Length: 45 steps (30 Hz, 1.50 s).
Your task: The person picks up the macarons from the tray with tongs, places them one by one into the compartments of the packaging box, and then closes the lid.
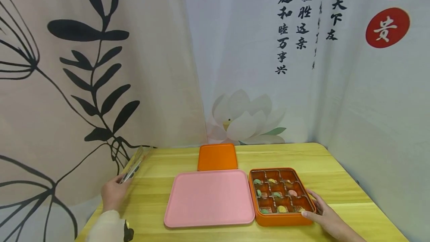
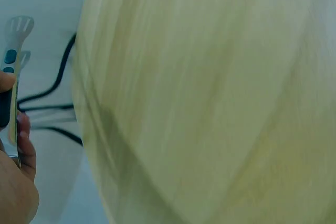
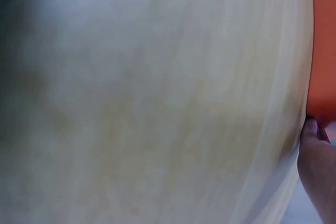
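Note:
In the head view my left hand (image 1: 113, 193) is raised at the table's left edge and grips a pair of metal food tongs (image 1: 133, 170). Their slotted tips (image 2: 20, 26) point away from the hand in the left wrist view, and dark inserts show on the handle. At the right, my right hand (image 1: 324, 217) holds the near right corner of an orange compartment box (image 1: 279, 219), thumb at the front rim and fingers along the side. Small green, yellow and pink pieces, including a yellow one (image 1: 282, 209), lie in its clear-walled compartments.
A pink tray (image 1: 209, 199) lies left of the box, close against it. Behind the tray is a flat orange lid-like piece (image 1: 217, 157). All rest on a yellow wood-grain table (image 1: 285, 156), with printed curtains (image 1: 161, 66) hanging behind and at the sides.

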### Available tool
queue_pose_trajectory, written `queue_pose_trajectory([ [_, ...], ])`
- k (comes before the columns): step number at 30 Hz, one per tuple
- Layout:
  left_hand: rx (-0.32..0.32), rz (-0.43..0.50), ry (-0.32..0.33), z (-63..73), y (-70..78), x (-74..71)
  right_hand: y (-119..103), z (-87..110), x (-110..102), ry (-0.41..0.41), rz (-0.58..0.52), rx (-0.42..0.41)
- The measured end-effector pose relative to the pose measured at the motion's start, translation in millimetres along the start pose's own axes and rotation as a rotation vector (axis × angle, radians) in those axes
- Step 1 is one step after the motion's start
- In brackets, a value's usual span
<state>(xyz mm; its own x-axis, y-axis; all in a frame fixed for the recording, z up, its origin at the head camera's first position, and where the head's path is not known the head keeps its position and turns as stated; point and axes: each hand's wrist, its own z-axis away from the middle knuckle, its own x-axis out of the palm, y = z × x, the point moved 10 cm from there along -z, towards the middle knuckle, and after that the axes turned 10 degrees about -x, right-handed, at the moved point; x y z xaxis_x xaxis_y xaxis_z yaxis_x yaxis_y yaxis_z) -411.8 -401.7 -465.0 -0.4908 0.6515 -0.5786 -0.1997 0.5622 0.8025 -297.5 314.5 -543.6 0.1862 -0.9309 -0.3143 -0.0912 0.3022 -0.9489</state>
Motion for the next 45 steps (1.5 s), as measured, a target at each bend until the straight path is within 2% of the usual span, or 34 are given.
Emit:
queue_pose_trajectory([
  [5, -0.085, -0.017, 0.035, -5.6, -23.2, -12.6, 2.3, -0.2, -0.2, -0.004, -0.011, 0.012],
  [9, -0.171, -0.022, 0.034, -8.9, -41.3, -16.2, 3.2, -0.6, -0.4, -0.006, -0.014, 0.013],
  [12, -0.189, -0.024, 0.043, -8.8, -50.9, -18.7, 3.7, -0.8, -0.2, -0.007, -0.012, 0.015],
  [16, -0.162, -0.039, 0.067, -6.5, -58.6, -22.6, 4.3, -0.8, -0.2, -0.001, -0.004, 0.021],
  [23, -0.222, -0.081, 0.044, -2.8, -72.0, -21.9, 5.0, -1.0, 0.8, -0.01, -0.019, 0.013],
  [25, -0.221, -0.101, 0.046, -1.6, -72.9, -22.6, 5.0, -1.1, 1.2, -0.016, -0.026, 0.01],
  [32, -0.135, -0.168, 0.026, 2.9, -71.1, -25.9, 5.8, -1.5, -0.2, -0.008, -0.021, 0.014],
  [40, -0.173, -0.167, 0.014, 2.8, -80.8, -22.4, 4.8, -1.4, -0.5, -0.007, -0.008, 0.022],
  [45, -0.164, -0.138, 0.038, 1.6, -82.3, -23.4, 3.2, -1.2, 0.5, -0.016, -0.019, 0.012],
])
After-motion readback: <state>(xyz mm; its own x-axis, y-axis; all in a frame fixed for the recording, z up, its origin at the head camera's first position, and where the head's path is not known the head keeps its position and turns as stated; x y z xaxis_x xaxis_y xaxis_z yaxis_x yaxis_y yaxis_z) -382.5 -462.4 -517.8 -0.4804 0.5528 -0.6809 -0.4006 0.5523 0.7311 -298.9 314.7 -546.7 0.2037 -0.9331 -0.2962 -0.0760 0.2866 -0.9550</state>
